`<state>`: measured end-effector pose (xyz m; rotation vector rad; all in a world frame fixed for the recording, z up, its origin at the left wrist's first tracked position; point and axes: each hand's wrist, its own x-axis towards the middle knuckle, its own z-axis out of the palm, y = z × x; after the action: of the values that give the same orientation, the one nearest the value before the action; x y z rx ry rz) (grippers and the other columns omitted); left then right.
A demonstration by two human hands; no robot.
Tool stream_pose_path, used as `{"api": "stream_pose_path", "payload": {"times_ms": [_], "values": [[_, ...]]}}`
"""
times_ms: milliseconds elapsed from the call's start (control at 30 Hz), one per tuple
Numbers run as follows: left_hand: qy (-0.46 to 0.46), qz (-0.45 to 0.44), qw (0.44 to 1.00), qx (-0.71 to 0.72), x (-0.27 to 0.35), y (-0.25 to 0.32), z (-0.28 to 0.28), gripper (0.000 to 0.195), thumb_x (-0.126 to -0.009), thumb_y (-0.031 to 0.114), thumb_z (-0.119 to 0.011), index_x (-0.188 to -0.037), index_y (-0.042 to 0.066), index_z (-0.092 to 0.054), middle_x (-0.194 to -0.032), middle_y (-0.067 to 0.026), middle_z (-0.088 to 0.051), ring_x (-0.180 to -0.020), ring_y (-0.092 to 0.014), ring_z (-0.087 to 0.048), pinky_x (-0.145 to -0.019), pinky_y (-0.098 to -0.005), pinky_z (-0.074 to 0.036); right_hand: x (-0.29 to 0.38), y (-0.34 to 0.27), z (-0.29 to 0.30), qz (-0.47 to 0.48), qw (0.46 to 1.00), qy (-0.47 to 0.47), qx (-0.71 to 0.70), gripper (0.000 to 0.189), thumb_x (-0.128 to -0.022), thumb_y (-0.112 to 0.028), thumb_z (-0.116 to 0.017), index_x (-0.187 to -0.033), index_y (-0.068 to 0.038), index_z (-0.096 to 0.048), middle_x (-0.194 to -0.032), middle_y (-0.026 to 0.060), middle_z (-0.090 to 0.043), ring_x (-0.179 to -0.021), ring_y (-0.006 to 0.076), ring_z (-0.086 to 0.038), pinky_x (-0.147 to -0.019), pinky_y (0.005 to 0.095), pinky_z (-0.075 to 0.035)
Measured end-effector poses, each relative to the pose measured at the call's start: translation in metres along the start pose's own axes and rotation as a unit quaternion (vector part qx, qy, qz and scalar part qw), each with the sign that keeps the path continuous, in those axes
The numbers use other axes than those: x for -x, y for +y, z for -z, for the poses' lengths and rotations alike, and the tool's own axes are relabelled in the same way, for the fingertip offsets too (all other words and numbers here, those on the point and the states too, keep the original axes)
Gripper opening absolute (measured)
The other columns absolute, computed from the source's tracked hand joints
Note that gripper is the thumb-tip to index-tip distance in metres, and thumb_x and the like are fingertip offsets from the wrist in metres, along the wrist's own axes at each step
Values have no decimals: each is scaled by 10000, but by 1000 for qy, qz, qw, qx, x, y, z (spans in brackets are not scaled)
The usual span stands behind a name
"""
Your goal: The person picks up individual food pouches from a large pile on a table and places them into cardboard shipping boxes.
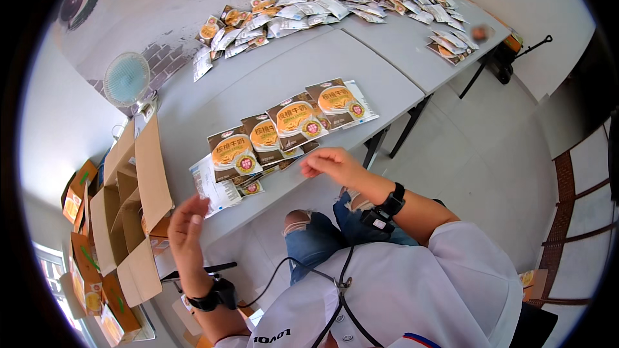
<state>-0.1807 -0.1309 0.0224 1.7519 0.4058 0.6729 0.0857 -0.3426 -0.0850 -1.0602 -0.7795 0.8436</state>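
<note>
Before me, printed sachets lie along the table's front edge in an overlapping row. They include a brown-and-orange sachet (231, 152) at the left, another sachet (296, 121) near the middle and a third sachet (335, 100) at the right. A white-backed sachet (216, 188) sticks out beneath the left end. My left hand (186, 229) is raised beside that end, fingertips by the white sachet's edge, holding nothing that I can see. Just in front of the row's middle hovers my right hand (333, 163), its fingers loosely bent and no object visible in them.
Heaped sachets (333, 5) line the table's back, with a smaller stack (452, 46) at the far right. On the left stand an open cardboard box (126, 217) with dividers and a small fan (127, 79). Orange cartons (87, 285) sit lower left. A cable (273, 273) runs from my left wrist.
</note>
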Motion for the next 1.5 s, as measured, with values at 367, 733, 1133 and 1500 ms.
{"api": "stream_pose_path", "payload": {"times_ms": [367, 733, 1133, 1500], "values": [[-27, 71, 989, 124, 20, -44, -35, 291, -924, 103, -478, -1172, -46, -514, -989, -139, -628, -944, -204, -605, -874, -320, -472, 17, -31, 63, -95, 949, 276, -117, 341, -910, -371, -533, -959, -40, -597, -844, 71, -648, -712, 136, -616, -611, 249, -479], [-37, 93, 987, 128, 28, -53, -42, 275, -919, 97, -482, -1155, -37, -524, -979, -135, -627, -938, -214, -605, -887, -350, -468, 7, -38, 61, -56, 931, 332, -143, 172, -879, -210, -583, -926, -47, -563, -864, 71, -633, -789, 152, -624, -643, 251, -488], [-99, 114, 978, 143, 17, -37, -68, 275, -917, 117, -505, -1152, -17, -553, -976, -113, -637, -949, -191, -601, -869, -314, -457, 29, -45, 47, 99, 967, 181, -150, 252, -865, -63, -506, -1094, 34, -542, -1057, 112, -607, -939, 198, -605, -821, 354, -506], [-51, 137, 908, 393, -12, -56, -101, 469, -963, 417, -375, -1061, -4, -556, -1042, -159, -618, -982, -287, -596, -822, -409, -488, 22, -23, -16, 2, 986, -23, -167, 314, -818, -37, -552, -1120, 48, -556, -1113, 126, -597, -1011, 217, -584, -876, 373, -472]]}}
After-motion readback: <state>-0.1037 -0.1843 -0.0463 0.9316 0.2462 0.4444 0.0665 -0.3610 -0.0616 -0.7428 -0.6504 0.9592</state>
